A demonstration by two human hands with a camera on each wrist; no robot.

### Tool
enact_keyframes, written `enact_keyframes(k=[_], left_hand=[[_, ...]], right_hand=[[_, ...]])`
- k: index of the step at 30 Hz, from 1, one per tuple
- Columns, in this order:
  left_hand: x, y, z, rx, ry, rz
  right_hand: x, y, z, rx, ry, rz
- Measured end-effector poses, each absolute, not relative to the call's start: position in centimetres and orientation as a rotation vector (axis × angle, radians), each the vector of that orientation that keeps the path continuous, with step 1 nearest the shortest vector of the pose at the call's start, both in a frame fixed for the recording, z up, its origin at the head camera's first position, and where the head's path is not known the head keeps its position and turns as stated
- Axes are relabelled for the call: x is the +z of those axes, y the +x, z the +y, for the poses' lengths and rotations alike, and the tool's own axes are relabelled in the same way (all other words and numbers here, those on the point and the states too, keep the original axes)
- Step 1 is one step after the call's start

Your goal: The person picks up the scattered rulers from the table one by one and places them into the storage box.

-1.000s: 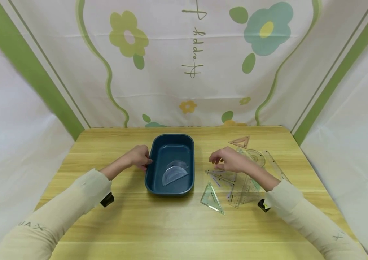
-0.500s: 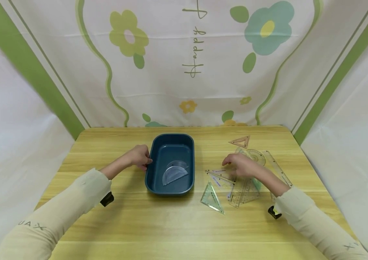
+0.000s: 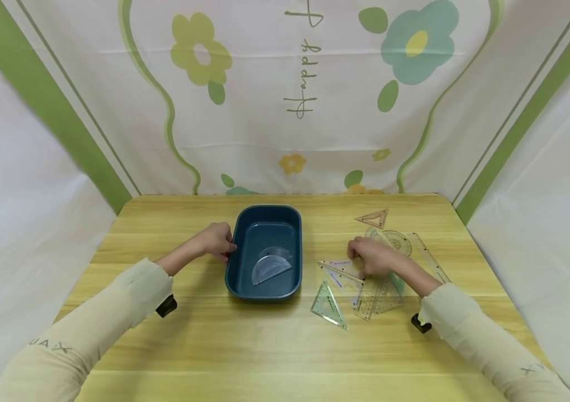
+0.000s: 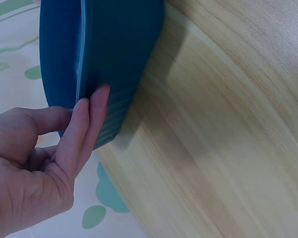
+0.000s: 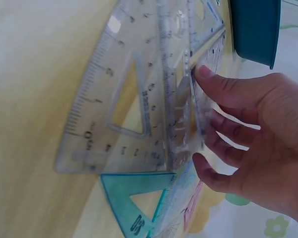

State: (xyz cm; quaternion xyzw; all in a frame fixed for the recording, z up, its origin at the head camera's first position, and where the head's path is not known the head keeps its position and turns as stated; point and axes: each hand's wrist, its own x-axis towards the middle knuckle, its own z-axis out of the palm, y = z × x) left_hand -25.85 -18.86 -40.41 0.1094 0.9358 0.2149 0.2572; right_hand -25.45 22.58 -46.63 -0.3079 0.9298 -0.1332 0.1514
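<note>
My left hand (image 3: 217,240) grips the left rim of a dark blue tray (image 3: 266,216), thumb inside the wall and fingers outside in the left wrist view. Two clear protractors (image 3: 271,270) lie overlapping in the tray. To the right, my right hand (image 3: 373,258) is down in a pile of see-through rulers and set squares. In the right wrist view its thumb and fingertips pinch the edge of a clear plastic measuring piece (image 5: 183,104), whose shape is partly hidden. Beside that lie a large clear set square (image 5: 92,114) and a teal set square (image 5: 116,193).
A pale green set square (image 3: 319,304) lies at the near left of the pile. An orange set square (image 3: 383,216) is behind it, with a round protractor (image 3: 403,241) and a long clear ruler (image 3: 428,255) at the right. A patterned cloth (image 3: 245,128) borders the wooden table.
My right hand has moved right, away from the tray, and down into the pile, its fingers closing in. The left hand and tray have stayed put.
</note>
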Motion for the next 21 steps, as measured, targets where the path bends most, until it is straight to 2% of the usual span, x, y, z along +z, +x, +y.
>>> enact_keyframes(k=[7, 14, 21], left_hand=[[-40.2, -26.0, -18.7, 0.577, 0.288, 2.542], [-40.1, -25.8, -18.6, 0.585, 0.273, 2.539], [-40.2, -25.6, -18.7, 0.598, 0.238, 2.536]], right_hand=[[-46.2, -25.9, 22.9, -0.608, -0.736, 2.575], [-46.3, -26.0, 23.5, -0.590, -0.923, 2.718], [-45.4, -25.7, 23.7, -0.716, -0.914, 2.725]])
